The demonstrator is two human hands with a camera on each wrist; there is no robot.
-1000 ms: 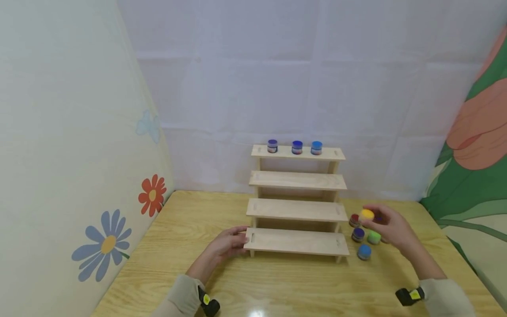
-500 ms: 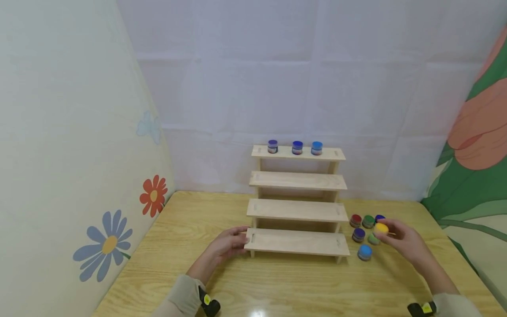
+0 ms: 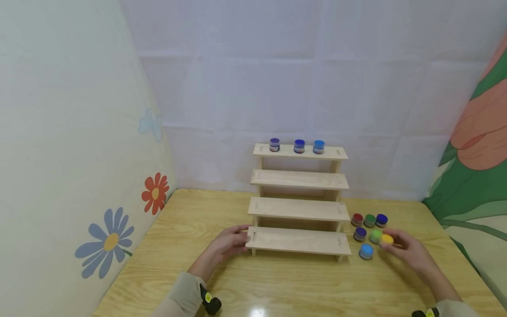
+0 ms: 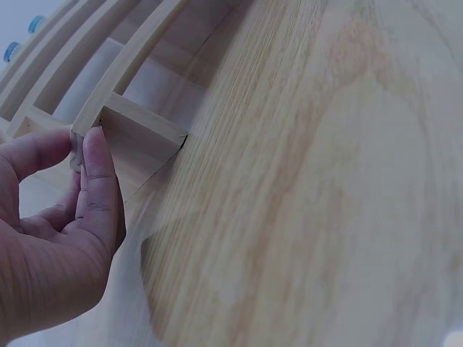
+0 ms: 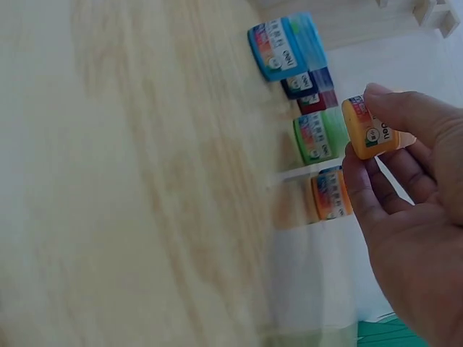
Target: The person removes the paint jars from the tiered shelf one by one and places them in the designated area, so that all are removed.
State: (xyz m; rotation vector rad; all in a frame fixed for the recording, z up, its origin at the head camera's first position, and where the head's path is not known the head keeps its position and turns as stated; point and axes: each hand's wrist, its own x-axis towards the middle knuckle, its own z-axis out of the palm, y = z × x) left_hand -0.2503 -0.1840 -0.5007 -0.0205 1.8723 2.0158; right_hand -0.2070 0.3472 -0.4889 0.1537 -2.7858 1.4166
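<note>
My left hand [image 3: 226,243] pinches the left end of the lowest board of a wooden four-step display rack [image 3: 299,240]; the left wrist view shows thumb and fingertips on that board end [image 4: 77,148]. With thumb and fingers, my right hand [image 3: 413,253] holds a small yellow paint jar [image 3: 386,240]. In the right wrist view this jar [image 5: 369,129] is tilted, its label showing. Beside it on the table are a light green jar [image 3: 376,236] and a light blue jar [image 3: 366,251]. An orange jar [image 5: 331,194] shows only in the right wrist view.
Farther back stand red [image 3: 357,220], dark green [image 3: 370,220] and dark blue [image 3: 381,220] jars, with a purple jar [image 3: 360,234] before them. On the rack's top board are purple [image 3: 274,145], blue [image 3: 299,146] and light blue [image 3: 318,147] jars.
My right hand has carried the yellow jar rightward and nearer to me, away from the rack's right end, uncovering the jars at the back. The left hand keeps its place on the rack.
</note>
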